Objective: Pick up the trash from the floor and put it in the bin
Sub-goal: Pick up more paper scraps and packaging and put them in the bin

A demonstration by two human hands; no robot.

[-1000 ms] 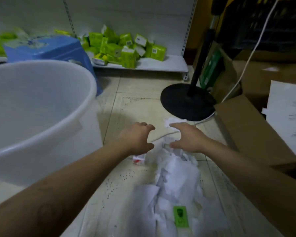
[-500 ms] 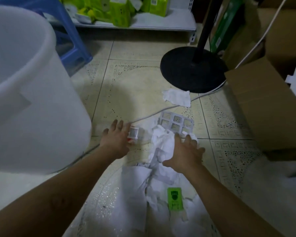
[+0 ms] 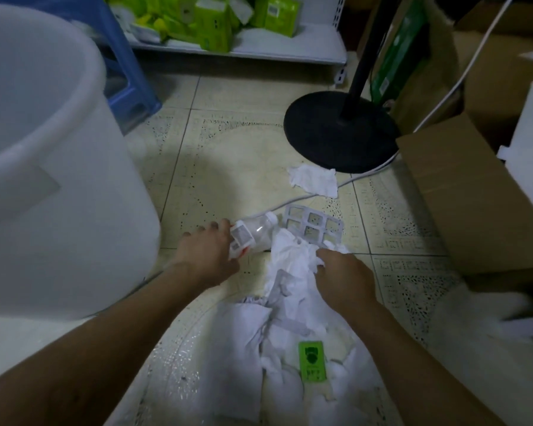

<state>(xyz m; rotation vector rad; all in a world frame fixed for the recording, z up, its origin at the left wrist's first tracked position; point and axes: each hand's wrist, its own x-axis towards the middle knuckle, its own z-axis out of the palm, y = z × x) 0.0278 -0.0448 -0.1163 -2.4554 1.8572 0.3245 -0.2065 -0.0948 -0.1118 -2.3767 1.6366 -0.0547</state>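
Reaching toward litter on a tiled floor [image 3: 243, 149], a person grips a small clear plastic bottle [image 3: 257, 232] in the left hand [image 3: 208, 255] and clutches crumpled white paper [image 3: 291, 262] with the right hand [image 3: 343, 276]. Both sit low at the floor, near the large white bin [image 3: 74, 226] at left.

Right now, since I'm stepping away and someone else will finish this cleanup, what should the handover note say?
Left hand grips the clear bottle.
Right hand has its fingers curled into the crumpled paper.
White bin stands to the left; its bottom is out of view.
Done: nothing seen binned.
Left: clear bottle, crumpled paper, grid tray, tissue by the fan base, green card.
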